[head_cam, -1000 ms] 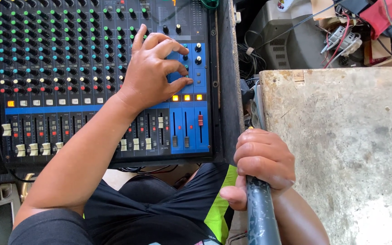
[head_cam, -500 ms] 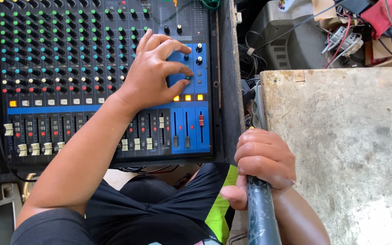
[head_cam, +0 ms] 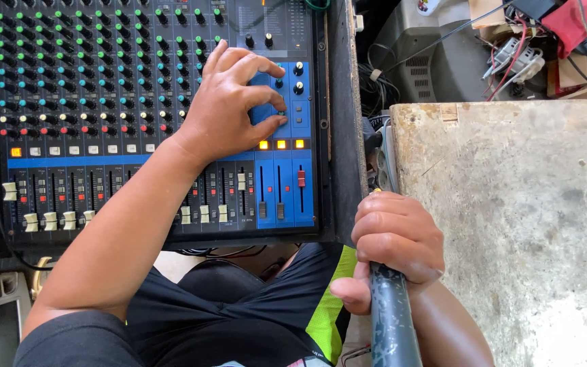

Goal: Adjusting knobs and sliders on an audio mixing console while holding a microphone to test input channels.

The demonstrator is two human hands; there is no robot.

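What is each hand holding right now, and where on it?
The right hand grips a dark handle at its upper end. The left hand holds nothing; its fingertips rest on the mixer knobs.

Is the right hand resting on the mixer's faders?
No: the right hand grips a dark handle beside the mixer; only the left hand touches the mixer's knobs.

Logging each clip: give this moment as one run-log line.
left hand: fingers on mixer knobs | right hand: gripping dark handle | beside: worn tabletop
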